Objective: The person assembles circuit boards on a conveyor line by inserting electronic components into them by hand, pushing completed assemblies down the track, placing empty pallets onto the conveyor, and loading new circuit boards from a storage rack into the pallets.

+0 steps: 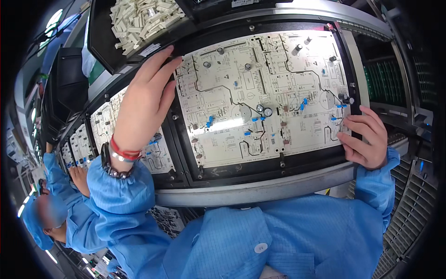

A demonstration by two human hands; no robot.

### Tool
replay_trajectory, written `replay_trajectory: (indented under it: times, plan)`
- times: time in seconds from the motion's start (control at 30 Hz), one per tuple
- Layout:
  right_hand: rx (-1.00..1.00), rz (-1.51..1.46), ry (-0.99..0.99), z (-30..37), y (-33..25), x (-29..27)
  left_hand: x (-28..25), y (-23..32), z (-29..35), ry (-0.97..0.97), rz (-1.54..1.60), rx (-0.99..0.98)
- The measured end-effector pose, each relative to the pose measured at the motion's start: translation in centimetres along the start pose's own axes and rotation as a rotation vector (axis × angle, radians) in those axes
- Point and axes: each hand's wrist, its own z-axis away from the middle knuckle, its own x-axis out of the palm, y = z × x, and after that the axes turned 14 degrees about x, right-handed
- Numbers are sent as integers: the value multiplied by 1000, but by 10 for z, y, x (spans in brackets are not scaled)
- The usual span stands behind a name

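In front of me a white double circuit board (223, 139) lies in a black frame (232, 176). It carries upright cylindrical capacitors (268, 111), small blue components (304, 104) and printed black lines. My left hand (147, 95) reaches over the frame's left bar, fingers stretched toward the board's upper left corner and nothing seen in them. At the board's lower right edge is my right hand (367, 139), its fingers bent and apart, their tips at the rim. Whether those tips press on the board or on the frame I cannot tell.
A black bin (104, 35) of white connector-like parts (141, 23) stands beyond the frame. A metal rail (260, 185) runs along the near side. More framed boards (103, 122) continue leftward, where a co-worker in blue (74, 223) works. Green boards (383, 81) stand in a rack at right.
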Motion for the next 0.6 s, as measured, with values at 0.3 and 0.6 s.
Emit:
replay_trajectory:
  times: [0.3,0.6]
  plan:
    - [84,7,-131,-8,-8,-12,21,-11,-4,-19,-120,5]
    - [101,-33,-12,1,-8,-2,23,-10,-6,-25,-114,-43]
